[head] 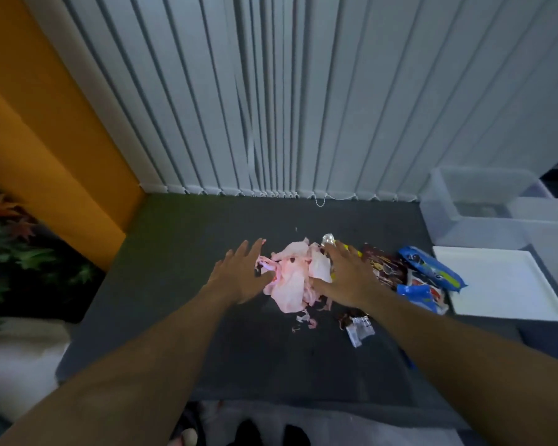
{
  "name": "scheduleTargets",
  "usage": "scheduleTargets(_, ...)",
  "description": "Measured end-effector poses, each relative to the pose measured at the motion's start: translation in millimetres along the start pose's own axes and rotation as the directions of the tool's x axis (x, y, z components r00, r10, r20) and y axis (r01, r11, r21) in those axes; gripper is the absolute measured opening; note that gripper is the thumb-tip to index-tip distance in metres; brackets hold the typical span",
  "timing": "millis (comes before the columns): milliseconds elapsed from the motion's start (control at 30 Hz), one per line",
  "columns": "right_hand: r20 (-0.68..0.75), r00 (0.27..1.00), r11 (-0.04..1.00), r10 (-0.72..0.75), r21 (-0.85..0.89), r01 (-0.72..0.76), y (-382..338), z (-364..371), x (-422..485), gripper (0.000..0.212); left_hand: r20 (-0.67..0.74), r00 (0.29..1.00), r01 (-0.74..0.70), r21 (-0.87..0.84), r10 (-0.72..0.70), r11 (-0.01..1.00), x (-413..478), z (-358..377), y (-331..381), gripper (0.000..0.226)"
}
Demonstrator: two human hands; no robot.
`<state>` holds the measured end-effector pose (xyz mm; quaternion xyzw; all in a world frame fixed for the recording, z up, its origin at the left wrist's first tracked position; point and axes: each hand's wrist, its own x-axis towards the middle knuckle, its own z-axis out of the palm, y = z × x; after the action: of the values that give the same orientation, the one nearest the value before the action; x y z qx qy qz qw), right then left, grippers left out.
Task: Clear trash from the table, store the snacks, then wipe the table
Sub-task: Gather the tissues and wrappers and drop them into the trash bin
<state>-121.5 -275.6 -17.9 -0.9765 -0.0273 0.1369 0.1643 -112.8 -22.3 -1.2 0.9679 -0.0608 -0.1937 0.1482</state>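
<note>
Now my left hand (239, 278) and right hand (348, 280), fingers spread wide, flank the crumpled pink paper pile (290, 280).

— What's the yellow thing (347, 246) over there?
— Can't say. The right hand (345, 278) lies over most of it, and over the near end of the brown packet (384, 268) too.
— And the left hand (242, 275)?
— It covers the left fringe of the pink paper (290, 278).
— Can you read the torn wrapper (360, 329)?
— No, the print's a blur. Same on the blue packets (432, 268).
— That speck (296, 229) further back?
— Too small to tell. The clear bin (438, 214) runs off the right edge, the plant (13, 252) off the left.
</note>
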Motion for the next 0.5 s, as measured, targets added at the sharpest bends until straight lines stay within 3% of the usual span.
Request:
scheduleTargets(167,0.052,0.994,0.994,0.093,0.058,-0.096,26.0,7.2,8.6,0.093,0.096,0.993,-0.067,-0.019,0.068,0.998,38.9,23.2,11.1,0.101)
scheduleTargets(333,0.038,0.99,0.991,0.135,-0.01,-0.134,42.7,22.7,26.3,0.09,0.169,0.971,-0.168,-0.018,0.169,0.986,74.2,44.6,19.4,0.113)
scheduleTargets(433,0.072,0.982,0.985,0.172,-0.044,-0.169,47.0,27.6,35.6,0.09,0.209,0.954,-0.211,-0.038,0.214,0.977,94.8,50.9,20.9,0.105)
scheduleTargets(500,0.075,0.98,0.982,0.185,-0.054,-0.182,48.8,31.6,41.2,0.088,0.188,0.953,-0.239,-0.016,0.238,0.971,106.3,54.6,21.7,0.082)
